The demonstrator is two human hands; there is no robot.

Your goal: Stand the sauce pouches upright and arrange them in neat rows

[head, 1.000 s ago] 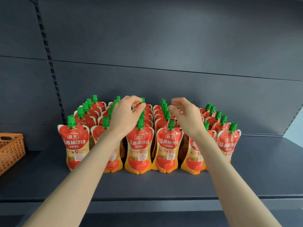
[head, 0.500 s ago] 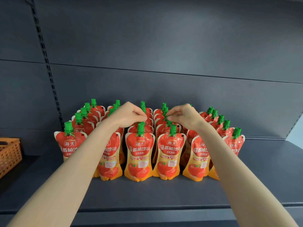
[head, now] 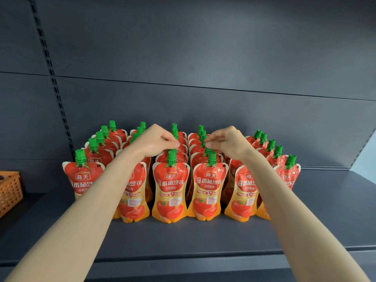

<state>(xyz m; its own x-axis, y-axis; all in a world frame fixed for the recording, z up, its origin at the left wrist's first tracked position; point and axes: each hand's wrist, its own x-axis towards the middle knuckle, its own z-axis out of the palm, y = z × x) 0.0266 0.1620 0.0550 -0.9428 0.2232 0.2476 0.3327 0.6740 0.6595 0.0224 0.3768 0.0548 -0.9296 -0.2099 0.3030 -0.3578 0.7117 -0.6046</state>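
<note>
**Both hands at the caps, mid-shelf**

Dark grey shop shelving fills the frame. It has a flat shelf (head: 203, 237), a plain back panel (head: 203, 58) behind it, and a slotted upright rail (head: 59, 102) running down the upper left. At the left edge of the frame sits an orange basket (head: 10, 190) with a perforated wall, well apart from the stock.

The sauce pouches (head: 169, 190) stand upright on the shelf in the centre of the frame. They are red and orange with green screw caps, and their printed fronts face the camera. They form six columns running from the front toward the back panel, each several deep and packed close. The front pouches make a fairly even line across, though both arms cover parts of it.

Two bare forearms reach in from the lower corners. The left hand (head: 156, 141) hovers over the third column from the left of the frame. Its fingers are curled and its thumb and fingertips pinch together on the third-column cap (head: 174, 149), just behind the front pouch. The right hand (head: 227, 141) mirrors it over the fourth column, with its fingertips closed in a narrow pinch on the fourth-column cap (head: 208, 149). I cannot tell exactly which pouch in each line owns the pinched cap, because the hands hide the necks. The two hands are near each other but apart.
</note>
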